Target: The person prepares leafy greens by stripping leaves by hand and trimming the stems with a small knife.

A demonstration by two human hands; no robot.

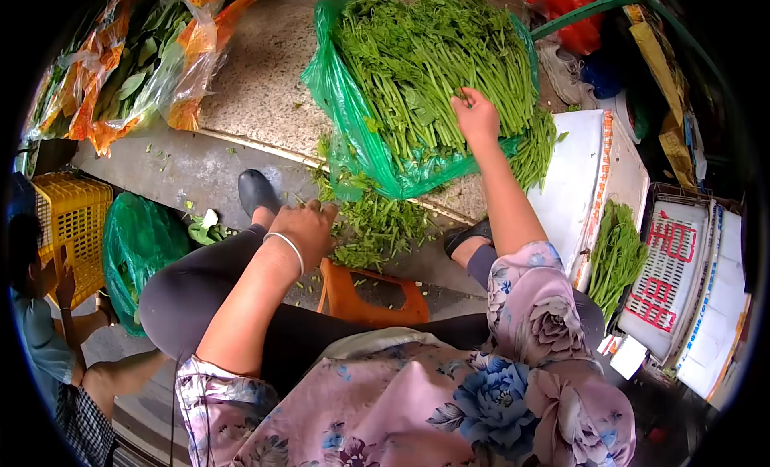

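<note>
A big heap of leafy green stems (433, 58) lies on an opened green plastic bag (327, 82) on a raised stone ledge. My right hand (477, 116) reaches over the heap, thumb and fingers pinched together on the stems. Lower and to the left, my left hand (309, 228), with a pale bracelet at the wrist, hovers beside the trimmed pieces with its fingers curled down. Whatever it may hold is hidden beneath it. Loose cut greens (377, 230) are scattered between my feet, below the bag.
An orange plastic stool (373, 306) stands between my legs. To the left are a stuffed green bag (144, 242), a yellow crate (76, 214) and a seated person (56, 330). Another bunch of greens (618, 254) lies at the right beside white foam boxes (565, 186). Bagged leaves (140, 66) sit upper left.
</note>
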